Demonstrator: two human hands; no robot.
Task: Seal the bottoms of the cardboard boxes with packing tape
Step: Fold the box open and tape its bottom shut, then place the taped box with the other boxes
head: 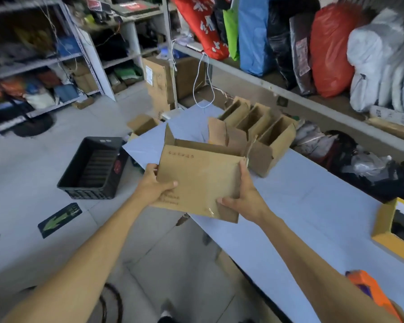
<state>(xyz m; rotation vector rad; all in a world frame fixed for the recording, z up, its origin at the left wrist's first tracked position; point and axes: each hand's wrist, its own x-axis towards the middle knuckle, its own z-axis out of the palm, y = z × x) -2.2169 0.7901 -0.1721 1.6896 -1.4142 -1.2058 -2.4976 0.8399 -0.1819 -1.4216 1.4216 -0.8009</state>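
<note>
While both hands hold it over the near edge of the blue-grey table (301, 190), the cardboard box (196, 180) is the item in work: erected, top flaps up, tilted with a printed side panel toward the camera.

Left hand (153, 185): thumb curled over the panel, fingers behind the left edge, clamped on the box.
Right hand (245, 194): thumb on the lower right corner, fingers wrapped round the right edge, likewise gripping.
Clear tape: a glossy strip seems to show at the lower right corner of the box; whether the bottom seam is fully covered cannot be told.
Finished stock: a row of open boxes (264, 129) stands mouth-up farther along the table, just beyond the held one.
Tape dispenser (369, 290): an orange object at the table's near end, likely this; partly out of view.
Black crate (93, 169): on the floor to the left.

Step, as judged: handling a box between taping and setting aside. Next move calls for checking the bottom seam, then either placing the box beside the row or freeing the right hand for the dispenser.
</note>
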